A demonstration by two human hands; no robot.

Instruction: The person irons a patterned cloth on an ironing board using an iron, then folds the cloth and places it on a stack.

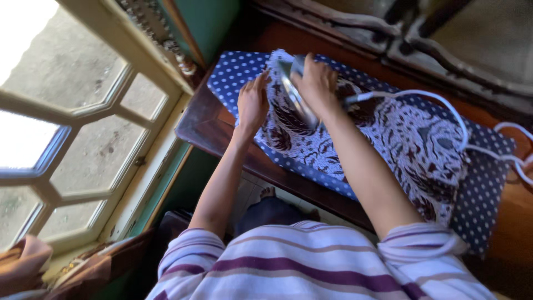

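Note:
A brown and white patterned batik cloth (400, 139) lies spread over a blue pad with white dots (483, 194) on a dark wooden table (200, 125). My right hand (317, 83) grips the handle of a metal clothes iron (294, 91), which rests on the cloth's far left end. Just left of the iron, my left hand (252, 103) lies flat with its fingers spread on the cloth edge and pad. A white cord (444, 103) runs from the iron to the right.
A window with pale wooden frames (83, 111) fills the left side. Dark carved wooden furniture (444, 50) stands behind the table. The cord loops at the right edge (519, 161). My foot (267, 193) shows on the floor under the table.

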